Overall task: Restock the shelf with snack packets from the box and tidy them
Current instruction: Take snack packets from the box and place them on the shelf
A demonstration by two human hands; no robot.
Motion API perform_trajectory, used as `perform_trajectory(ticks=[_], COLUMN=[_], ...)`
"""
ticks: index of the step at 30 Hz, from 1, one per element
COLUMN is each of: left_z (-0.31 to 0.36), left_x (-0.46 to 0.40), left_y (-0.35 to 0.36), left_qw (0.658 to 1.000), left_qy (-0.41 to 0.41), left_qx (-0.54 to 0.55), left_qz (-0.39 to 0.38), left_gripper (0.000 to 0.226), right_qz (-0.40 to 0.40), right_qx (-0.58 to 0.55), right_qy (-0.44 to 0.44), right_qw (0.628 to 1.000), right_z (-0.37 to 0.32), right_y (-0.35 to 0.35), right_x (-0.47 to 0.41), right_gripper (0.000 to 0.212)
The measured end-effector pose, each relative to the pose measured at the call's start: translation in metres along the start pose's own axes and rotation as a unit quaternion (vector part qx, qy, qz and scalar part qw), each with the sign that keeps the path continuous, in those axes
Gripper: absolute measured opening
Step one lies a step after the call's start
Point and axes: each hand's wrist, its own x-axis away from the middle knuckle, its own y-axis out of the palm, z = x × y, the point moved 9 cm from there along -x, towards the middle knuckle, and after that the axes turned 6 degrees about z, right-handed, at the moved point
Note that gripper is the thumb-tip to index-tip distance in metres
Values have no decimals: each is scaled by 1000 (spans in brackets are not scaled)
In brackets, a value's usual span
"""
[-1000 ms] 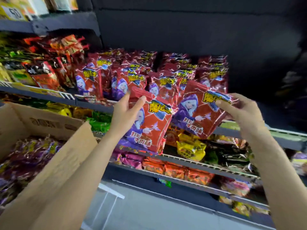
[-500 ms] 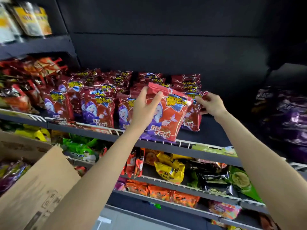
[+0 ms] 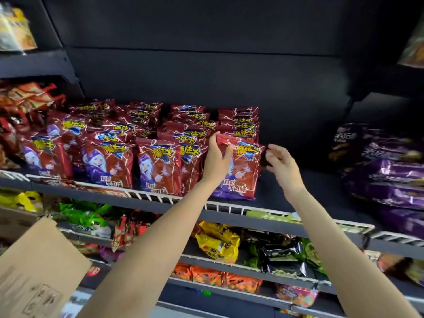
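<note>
Nearest to me: cardboard box (image 3: 39, 267), one flap only, bottom left corner, contents out of frame.

Lower shelves (image 3: 229, 260) beyond the flap — green packets (image 3: 85, 216), yellow packets (image 3: 218, 242), black packets (image 3: 282, 255), orange packets (image 3: 215, 277), lying loose behind wire rails.

Both forearms reach up over these to the middle shelf (image 3: 298, 191), a dark board with a white wire rail (image 3: 224, 206) along its front.

Left hand (image 3: 216, 159): I see it pinching the top left corner of a red snack packet (image 3: 243, 171), thumb in front, fingers behind. That packet stands upright on the middle shelf, at the right end of the front row, just beside its red neighbour.

Right hand (image 3: 281, 162): just right of the packet's top corner, fingers loosely curled; I cannot tell whether the fingertips touch the foil, and I see nothing gripped.

Stock on the same shelf: rows of red packets (image 3: 110, 164), same print, upright, running left and several deep toward the dark back panel (image 3: 206, 76).

Far right: purple packets (image 3: 390, 175), stacked, blurred.

Far left: mixed red and orange packets (image 3: 25, 97), blurred.
</note>
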Motion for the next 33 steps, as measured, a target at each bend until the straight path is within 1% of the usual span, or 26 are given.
perform_trajectory(ticks=[1,3,5,7,9,11,13,15,17,18,21,23,25,27,29,31,33], left_z=[0,-2,-8,-9,-4,9,20,27,24,22,4,-16,-43,-77,-123,-176,-230], left_x=[0,2,4,8,17,38,63,88,108,117,143,161,178,189,195,202,215], left_y=[4,8,13,15,12,-1,-29,-74,-127,-156,-240,-300,-359,-416,-475,-530,-579], left_qw=[999,985,966,957,954,951,950,945,921,908,868,859,854,851,858,859,856], left_qy=[14,24,15,5,3,32,75,126,167,191,265,279,277,260,191,106,12], left_qx=[-50,-169,-246,-270,-272,-269,-255,-266,-334,-365,-420,-428,-436,-454,-477,-500,-513], left_qz=[-12,-38,-73,-103,-125,-150,-162,-143,-108,-79,2,42,60,51,20,-28,-71], left_gripper=[69,84,90,85,75,64,51,36,24,21,24,28,28,28,29,25,28], right_qz=[3,-1,2,18,33,49,48,12,-50,-83,-199,-283,-350,-402,-441,-469,-495], right_qx=[69,207,285,312,321,325,332,331,329,332,364,358,313,270,238,227,221], right_qy=[-48,-132,-200,-254,-308,-369,-421,-457,-465,-462,-435,-429,-421,-417,-424,-435,-451], right_qw=[996,969,937,915,895,869,843,826,820,818,799,780,776,769,755,734,709], right_z=[-6,-15,-21,-30,-41,-58,-76,-88,-92,-92,-88,-87,-89,-92,-96,-97,-96], right_y=[1,9,19,25,31,38,51,74,104,123,186,233,282,332,384,437,490], right_x=[6,19,31,43,57,77,101,127,150,161,197,226,257,285,313,340,367], right_gripper=[37,41,44,43,39,33,31,29,24,24,26,25,28,21,13,13,14])
